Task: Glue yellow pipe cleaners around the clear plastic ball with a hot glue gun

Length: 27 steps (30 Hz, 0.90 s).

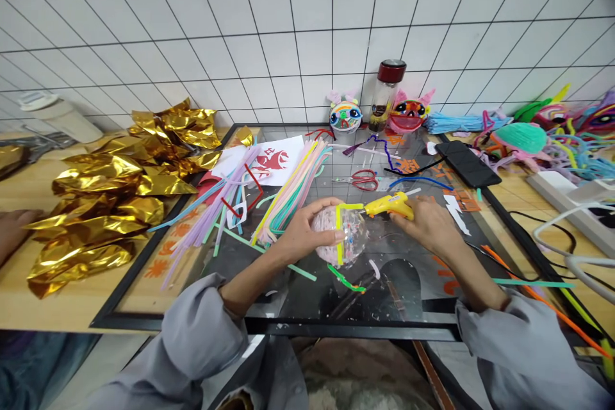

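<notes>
My left hand [302, 230] is closed around a clear ball [343, 240] with pink and confetti-like bits inside. A yellow pipe cleaner [340, 230] runs over the ball's top and down its front. My right hand [430, 224] grips a yellow hot glue gun [388, 206], its nozzle pointing left at the top of the ball. Both hands hover over a black-framed glass board [384, 282] on the wooden table.
Pastel pipe cleaners [288, 192] fan out left of the ball. Gold foil [120, 192] is heaped at the left, red scissors [365, 179] and a phone [467, 163] lie behind. Painted masks [344, 116], a bottle [385, 96], cables [567, 237] and another person's hand [12, 230] are around.
</notes>
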Tool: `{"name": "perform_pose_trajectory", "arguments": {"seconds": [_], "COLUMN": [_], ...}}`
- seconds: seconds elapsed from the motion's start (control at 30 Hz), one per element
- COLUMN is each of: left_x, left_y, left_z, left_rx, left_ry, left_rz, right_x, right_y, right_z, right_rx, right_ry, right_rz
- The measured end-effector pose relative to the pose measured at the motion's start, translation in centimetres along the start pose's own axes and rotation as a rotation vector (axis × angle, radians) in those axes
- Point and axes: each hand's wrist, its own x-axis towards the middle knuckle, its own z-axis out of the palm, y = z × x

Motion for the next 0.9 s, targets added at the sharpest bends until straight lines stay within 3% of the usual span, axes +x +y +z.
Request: {"name": "perform_pose_trajectory", "arguments": {"seconds": [0.13, 0.2, 0.27, 0.37, 0.43, 0.63, 0.9], "left_x": [0.0, 0.1, 0.1, 0.0, 0.0, 0.1, -0.1], "left_y": [-0.1, -0.2, -0.2, -0.3, -0.3, -0.3, 0.5], "left_z": [0.0, 0.1, 0.1, 0.2, 0.3, 0.5, 0.8], "left_rx": [0.015, 0.025, 0.041, 0.074, 0.087, 0.135, 0.197], "left_ry": [-0.014, -0.011, -0.005, -0.004, -0.004, 0.009, 0.005], "left_rz": [0.017, 0.018, 0.022, 0.042, 0.056, 0.095, 0.114], "right_x": [0.1, 0.0, 0.0, -0.4, -0.8, -2.2, -2.5], "right_y": [0.0, 0.2, 0.2, -0.6, -1.9, -5.6, -6.6], "right_z": [0.0, 0.0, -0.1, -1.0, -1.8, -3.7, -4.0], "right_rx": [-0.002, 0.0, 0.087, 0.477, 0.721, 0.783, 0.881], "right_ry": [-0.08, -0.015, 0.166, 0.506, 0.605, 0.672, 0.68], "right_rz": [-0.001, -0.01, -0.056, -0.243, -0.384, -0.584, -0.686]}}
